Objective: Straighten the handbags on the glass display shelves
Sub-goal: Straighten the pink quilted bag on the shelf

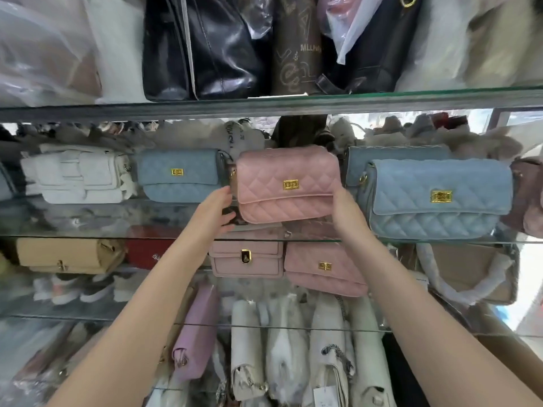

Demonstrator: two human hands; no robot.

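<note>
Both hands held the pink bag [286, 185] by its ends on the middle glass shelf [88, 237]: the left hand [216, 211] cupped its left side with fingers curled behind, the right hand [348, 214] gripped its right lower corner. The bag stood between a small blue bag [179, 174] on its left and a large blue bag [437, 198] on its right, facing front, its gold clasp [291, 185] showing and its base near the shelf's front edge. The main risk seemed to be the smooth glass: a bag set too far forward could slide off the edge onto the bags stacked below. A push to the right could also knock the large blue bag, which already sat close to the edge and just beside the right hand. A chain or strap tucked behind might snag, though none could be seen clearly. The shelves were clear glass in tiers, so the rows below showed through and blurred the edges. The upper shelf [411, 98] carried black bags [199, 48] and plastic-wrapped stock; the unit was crowded, with little free space.
</note>
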